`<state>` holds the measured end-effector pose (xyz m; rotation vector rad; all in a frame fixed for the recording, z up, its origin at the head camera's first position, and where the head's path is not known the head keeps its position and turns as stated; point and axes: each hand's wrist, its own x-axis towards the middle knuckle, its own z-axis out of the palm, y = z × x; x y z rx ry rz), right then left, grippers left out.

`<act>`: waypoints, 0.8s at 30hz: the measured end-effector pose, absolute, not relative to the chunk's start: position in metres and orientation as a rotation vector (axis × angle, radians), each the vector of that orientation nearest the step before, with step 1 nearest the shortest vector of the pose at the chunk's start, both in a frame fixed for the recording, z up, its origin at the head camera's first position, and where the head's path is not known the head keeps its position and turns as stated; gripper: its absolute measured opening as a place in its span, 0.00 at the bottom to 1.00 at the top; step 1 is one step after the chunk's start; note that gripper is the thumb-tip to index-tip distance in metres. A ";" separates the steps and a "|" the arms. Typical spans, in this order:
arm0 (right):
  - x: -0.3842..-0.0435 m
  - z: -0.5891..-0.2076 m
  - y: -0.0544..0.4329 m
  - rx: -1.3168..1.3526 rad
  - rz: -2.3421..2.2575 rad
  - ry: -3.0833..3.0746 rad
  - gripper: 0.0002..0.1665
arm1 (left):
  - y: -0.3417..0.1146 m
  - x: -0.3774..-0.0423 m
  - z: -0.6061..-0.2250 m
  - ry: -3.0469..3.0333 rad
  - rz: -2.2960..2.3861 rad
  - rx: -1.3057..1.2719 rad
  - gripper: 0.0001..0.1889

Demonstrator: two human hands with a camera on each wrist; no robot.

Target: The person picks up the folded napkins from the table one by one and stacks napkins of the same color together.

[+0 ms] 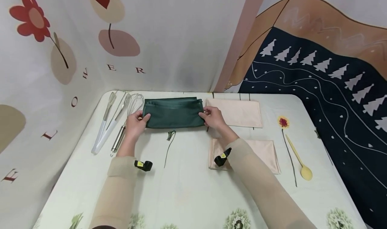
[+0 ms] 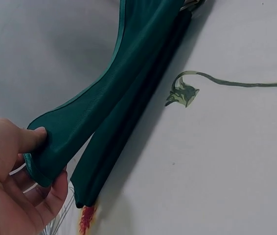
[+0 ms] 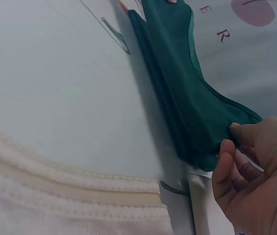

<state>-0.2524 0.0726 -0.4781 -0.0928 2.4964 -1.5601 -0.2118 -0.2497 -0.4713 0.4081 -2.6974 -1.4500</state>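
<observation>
A folded dark green cloth [image 1: 175, 113] is held up between both hands over the back of the table. My left hand [image 1: 136, 124] pinches its left end, thumb on the near face and fingers behind, as the left wrist view shows on the cloth [image 2: 94, 112]. At the other end my right hand [image 1: 214, 117] pinches the right edge between thumb and fingers. In the right wrist view the cloth [image 3: 177, 88] hangs in layers, its upper edge sagging between the hands. Its lower fold is close to the tabletop; whether it touches, I cannot tell.
Left of the cloth lie a whisk [image 1: 121, 135] and tongs [image 1: 110, 128] with pale handles. Two folded pale pink cloths, one at the back [image 1: 242, 113] and one nearer [image 1: 263, 155], lie to the right. A yellow spoon [image 1: 306, 172] rests farther right on the flower-printed tablecloth [image 1: 181, 195].
</observation>
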 end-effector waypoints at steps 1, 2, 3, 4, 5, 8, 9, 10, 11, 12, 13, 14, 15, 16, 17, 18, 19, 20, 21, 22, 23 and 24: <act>-0.254 -0.479 0.072 -0.086 -1.569 2.494 0.14 | -0.250 -0.214 -0.472 -2.698 -1.446 0.406 0.18; -0.256 -0.480 0.070 -0.083 -1.576 2.492 0.14 | -0.250 -0.216 -0.472 -2.697 -1.448 0.408 0.18; -0.258 -0.480 0.070 -0.076 -1.581 2.494 0.14 | -0.250 -0.217 -0.472 -2.697 -1.451 0.412 0.18; -0.259 -0.481 0.069 -0.069 -1.579 2.500 0.14 | -0.250 -0.219 -0.472 -2.693 -1.454 0.415 0.18; -0.260 -0.481 0.068 -0.060 -1.579 2.508 0.14 | -0.250 -0.221 -0.473 -2.689 -1.455 0.418 0.19; -0.263 -0.483 0.066 -0.036 -1.567 2.533 0.14 | -0.248 -0.225 -0.474 -2.677 -1.455 0.433 0.19; -0.265 -0.483 0.066 -0.026 -1.560 2.540 0.14 | -0.248 -0.227 -0.475 -2.675 -1.447 0.436 0.19; -0.266 -0.484 0.065 -0.019 -1.553 2.546 0.15 | -0.248 -0.229 -0.476 -2.672 -1.440 0.439 0.20; -0.267 -0.485 0.065 -0.012 -1.548 2.553 0.15 | -0.248 -0.230 -0.477 -2.673 -1.433 0.441 0.20; -0.269 -0.485 0.064 -0.003 -1.546 2.559 0.15 | -0.247 -0.232 -0.478 -2.673 -1.429 0.440 0.19; -0.270 -0.486 0.064 0.008 -1.545 2.565 0.16 | -0.247 -0.234 -0.479 -2.675 -1.420 0.436 0.20; -0.271 -0.486 0.063 0.017 -1.546 2.571 0.16 | -0.247 -0.236 -0.479 -2.677 -1.412 0.432 0.20; -0.272 -0.486 0.063 0.025 -1.546 2.579 0.16 | -0.246 -0.238 -0.480 -2.677 -1.408 0.430 0.19; -0.273 -0.486 0.062 0.032 -1.553 2.582 0.17 | -0.246 -0.240 -0.481 -2.675 -1.409 0.432 0.19; -0.273 -0.487 0.062 0.040 -1.562 2.583 0.17 | -0.246 -0.242 -0.481 -2.671 -1.408 0.431 0.19; -0.274 -0.487 0.062 0.045 -1.571 2.582 0.17 | -0.246 -0.243 -0.481 -2.666 -1.409 0.432 0.19; -0.275 -0.487 0.061 0.048 -1.575 2.579 0.17 | -0.246 -0.245 -0.482 -2.664 -1.408 0.433 0.19; -0.276 -0.487 0.060 0.048 -1.579 2.575 0.17 | -0.246 -0.246 -0.482 -2.661 -1.407 0.434 0.19; -0.276 -0.487 0.059 0.048 -1.584 2.567 0.18 | -0.247 -0.247 -0.482 -2.659 -1.405 0.434 0.19; -0.277 -0.487 0.059 0.048 -1.587 2.559 0.18 | -0.247 -0.248 -0.483 -2.658 -1.402 0.432 0.20; -0.277 -0.487 0.059 0.050 -1.588 2.552 0.18 | -0.247 -0.249 -0.483 -2.660 -1.395 0.426 0.20; -0.278 -0.488 0.058 0.050 -1.586 2.545 0.19 | -0.247 -0.250 -0.484 -2.664 -1.391 0.425 0.20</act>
